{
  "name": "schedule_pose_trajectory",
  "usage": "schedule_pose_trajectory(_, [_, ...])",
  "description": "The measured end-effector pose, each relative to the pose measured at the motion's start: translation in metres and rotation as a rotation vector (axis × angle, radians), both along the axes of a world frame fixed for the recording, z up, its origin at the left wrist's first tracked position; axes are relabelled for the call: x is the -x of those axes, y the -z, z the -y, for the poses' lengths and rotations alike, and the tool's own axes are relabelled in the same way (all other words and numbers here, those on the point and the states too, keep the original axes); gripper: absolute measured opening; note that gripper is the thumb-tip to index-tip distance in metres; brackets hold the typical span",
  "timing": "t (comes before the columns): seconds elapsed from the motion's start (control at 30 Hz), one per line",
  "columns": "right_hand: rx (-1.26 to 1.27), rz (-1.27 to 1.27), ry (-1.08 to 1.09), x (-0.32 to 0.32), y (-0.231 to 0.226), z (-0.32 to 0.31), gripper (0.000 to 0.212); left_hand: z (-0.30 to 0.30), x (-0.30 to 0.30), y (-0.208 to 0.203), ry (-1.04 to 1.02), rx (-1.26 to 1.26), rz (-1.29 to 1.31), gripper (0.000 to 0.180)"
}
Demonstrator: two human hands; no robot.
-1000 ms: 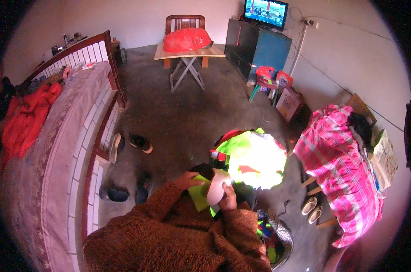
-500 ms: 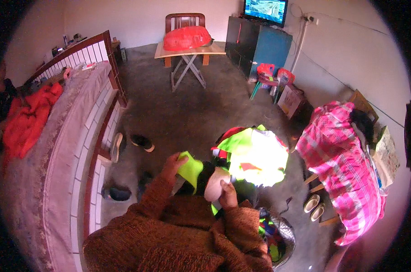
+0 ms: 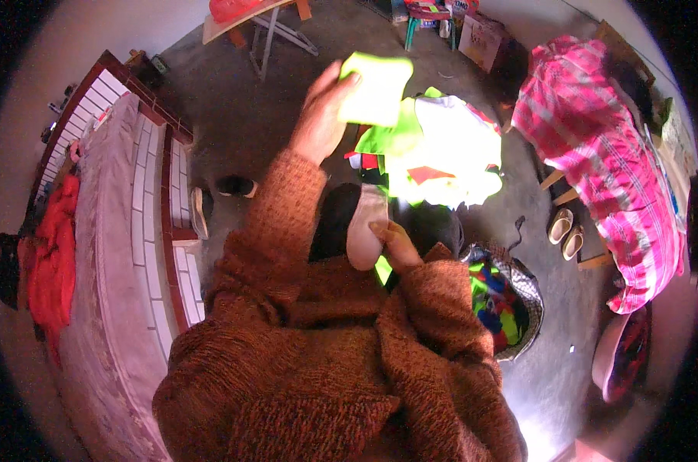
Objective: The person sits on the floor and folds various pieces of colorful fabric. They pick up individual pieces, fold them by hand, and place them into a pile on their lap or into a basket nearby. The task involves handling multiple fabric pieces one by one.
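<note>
My left hand (image 3: 322, 115) is raised and closed on a bright yellow-green piece of cloth (image 3: 378, 90), with the thumb over its edge. Lower down, my right hand (image 3: 399, 245) pinches a pale pink insole (image 3: 367, 229) between thumb and fingers. The insole stands lengthwise in front of my lap, its rounded end toward me. Just beyond it lies a heap of fabric pieces (image 3: 449, 150) in yellow-green, white and red, partly washed out by glare. Beside my right forearm stands a checked bag (image 3: 527, 296) holding colourful scraps (image 3: 497, 304).
At the left runs a tiled bed platform (image 3: 145, 196) with red cloth (image 3: 54, 258) on it. To the right, a pink plaid cloth (image 3: 587, 154) covers a wooden-legged seat, and light shoes (image 3: 567, 232) stand beside it. A folding table (image 3: 241, 19) is at the far side.
My left hand has lifted the yellow-green cloth up, away from me and to the right, toward the heap. My right hand still holds the insole. The view has tilted down.
</note>
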State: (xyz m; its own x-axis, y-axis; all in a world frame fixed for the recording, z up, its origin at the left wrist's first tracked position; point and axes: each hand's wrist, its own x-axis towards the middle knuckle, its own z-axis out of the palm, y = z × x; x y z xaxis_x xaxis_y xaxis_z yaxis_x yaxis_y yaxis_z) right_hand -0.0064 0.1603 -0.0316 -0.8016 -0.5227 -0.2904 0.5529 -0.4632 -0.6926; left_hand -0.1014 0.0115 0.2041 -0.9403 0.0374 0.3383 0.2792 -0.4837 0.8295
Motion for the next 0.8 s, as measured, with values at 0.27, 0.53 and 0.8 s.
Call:
schedule_pose_trajectory(0.27, [-0.056,-0.016,-0.001,0.002,-0.004,-0.003,0.030,-0.026,0.107,0.104,-0.127,0.468,0.255,0.020])
schedule_pose_trajectory(0.53, [-0.046,0.012,0.042,0.006,-0.001,-0.004,0.028,-0.014,0.099,0.152,-0.191,0.719,0.441,0.022])
schedule_pose_trajectory(0.8, [-0.097,-0.097,0.111,0.010,0.001,-0.003,0.024,0.013,0.089,0.150,-0.254,0.758,0.358,0.034])
